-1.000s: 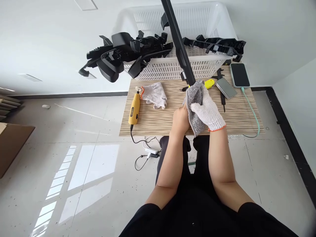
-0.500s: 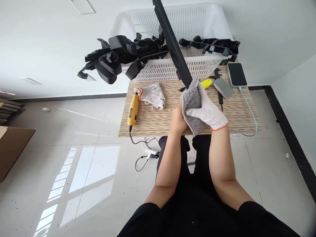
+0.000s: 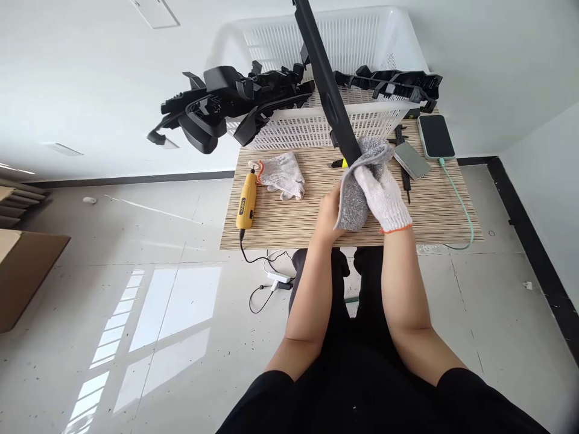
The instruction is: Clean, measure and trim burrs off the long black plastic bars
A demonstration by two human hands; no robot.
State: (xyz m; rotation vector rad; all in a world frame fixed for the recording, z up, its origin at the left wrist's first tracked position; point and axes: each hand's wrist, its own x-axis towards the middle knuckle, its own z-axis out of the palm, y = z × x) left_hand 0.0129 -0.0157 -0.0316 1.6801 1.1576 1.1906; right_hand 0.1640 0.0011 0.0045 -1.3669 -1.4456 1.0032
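Note:
A long black plastic strip (image 3: 326, 84) slants up and away from my hands, over the rim of the white basket. Its near end goes under a grey cloth (image 3: 355, 202). My right hand (image 3: 383, 196), in a white knitted glove with an orange cuff, is closed on the cloth and presses it around the strip. My bare left hand (image 3: 329, 211) is closed at the strip's near end, beside the cloth; the cloth hides part of its fingers.
Black plastic parts (image 3: 235, 99) hang over the white basket (image 3: 307, 129). On the table (image 3: 289, 223) lie a spare glove (image 3: 283, 175), a yellow rotary tool (image 3: 246, 200), calipers (image 3: 404, 172), a grey-green flat block (image 3: 412, 160) and a phone (image 3: 435, 137) on a cable. A partly hidden cutter (image 3: 337, 163) lies behind the cloth.
My right hand and the cloth have shifted slightly up along the strip, and the glove has turned more upright. The strip's near end has moved a little right, covering the yellow cutter handle.

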